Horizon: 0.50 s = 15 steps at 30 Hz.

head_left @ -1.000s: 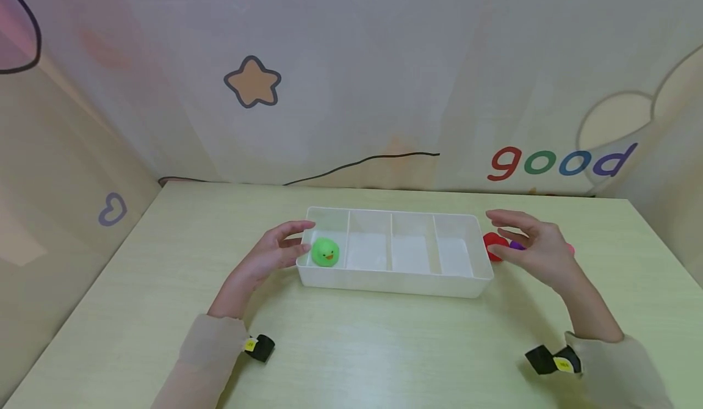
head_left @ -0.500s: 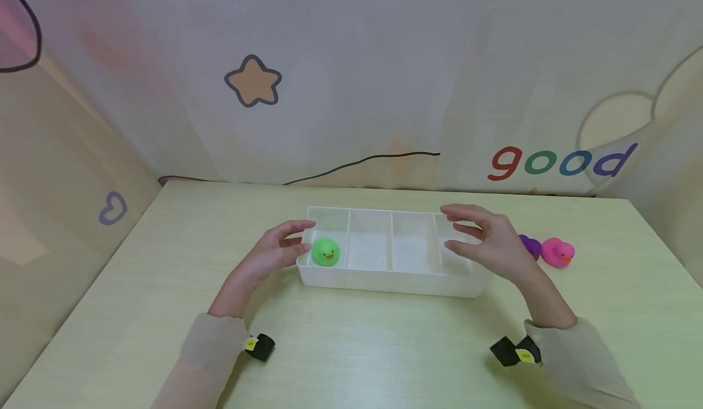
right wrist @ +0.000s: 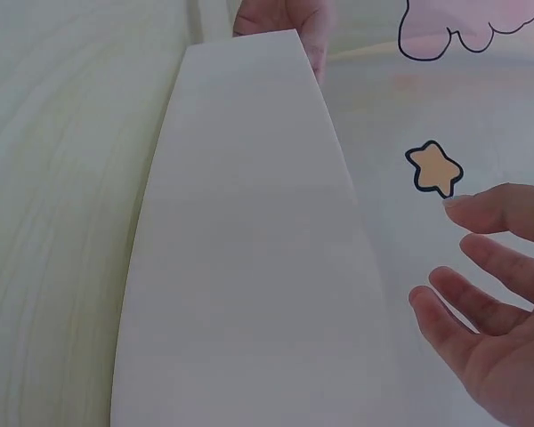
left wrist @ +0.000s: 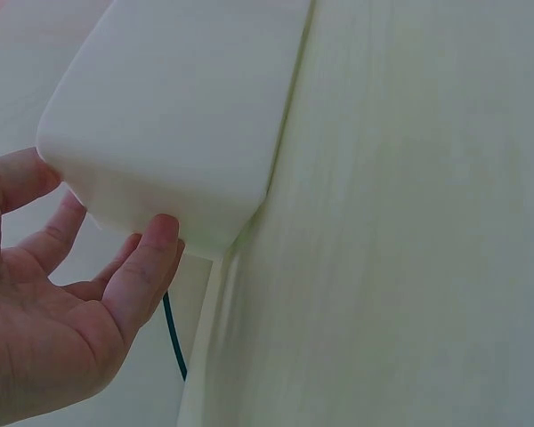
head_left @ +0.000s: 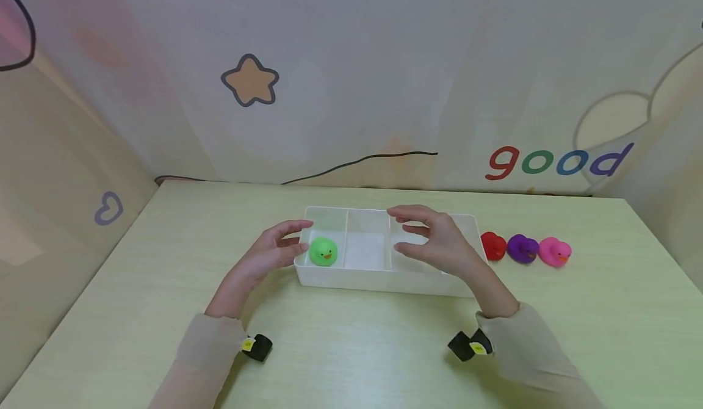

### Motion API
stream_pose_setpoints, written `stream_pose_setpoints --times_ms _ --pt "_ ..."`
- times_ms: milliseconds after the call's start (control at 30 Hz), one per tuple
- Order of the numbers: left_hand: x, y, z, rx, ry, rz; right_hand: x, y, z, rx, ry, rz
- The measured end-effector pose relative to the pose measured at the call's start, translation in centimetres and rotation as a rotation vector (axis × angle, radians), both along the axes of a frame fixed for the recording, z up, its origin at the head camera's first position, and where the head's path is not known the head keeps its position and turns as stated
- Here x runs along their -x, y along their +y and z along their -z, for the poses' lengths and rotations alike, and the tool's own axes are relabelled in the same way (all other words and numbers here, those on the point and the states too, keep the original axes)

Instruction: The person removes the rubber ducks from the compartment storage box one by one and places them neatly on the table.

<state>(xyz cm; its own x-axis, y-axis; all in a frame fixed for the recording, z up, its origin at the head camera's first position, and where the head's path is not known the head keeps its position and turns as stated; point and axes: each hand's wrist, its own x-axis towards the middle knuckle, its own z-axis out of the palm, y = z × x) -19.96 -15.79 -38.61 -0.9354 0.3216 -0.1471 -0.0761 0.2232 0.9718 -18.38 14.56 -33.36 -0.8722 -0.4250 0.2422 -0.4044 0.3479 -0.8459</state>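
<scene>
A white divided tray (head_left: 340, 279) lies on the table with a green rubber duck (head_left: 323, 252) in its leftmost compartment. My left hand (head_left: 274, 247) is at the tray's left end. In the left wrist view its thumb and fingertips (left wrist: 165, 229) touch the end wall, the fingers loosely bent. Over the right half of the tray hovers my right hand (head_left: 439, 241), fingers and thumb spread apart with nothing between them. Just right of the tray, a red rubber duck (head_left: 493, 246), a purple one (head_left: 523, 249) and a pink one (head_left: 556, 252) stand in a row.
The pale table (head_left: 351, 348) reaches back to a printed wall cloth (head_left: 351, 79) with a star and the word "good". Side cloths flank it left and right. A black wrist camera (head_left: 258, 347) sits at the left sleeve, another (head_left: 467, 345) at the right.
My right hand has moved left, from beside the red duck to over the tray's right half, uncovering the ducks in the row. My left hand has stayed at the tray's end.
</scene>
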Motion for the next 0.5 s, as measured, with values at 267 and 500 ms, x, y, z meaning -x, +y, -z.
stream_pose_setpoints --times_ms 267,500 --pt "0.0 0.0 0.0 0.001 -0.015 -0.008 0.2 -3.1 0.3 0.035 0.006 -0.078" --pt "0.1 0.0 0.0 -0.001 -0.018 -0.007 0.3 -5.0 0.8 0.016 0.005 -0.116"
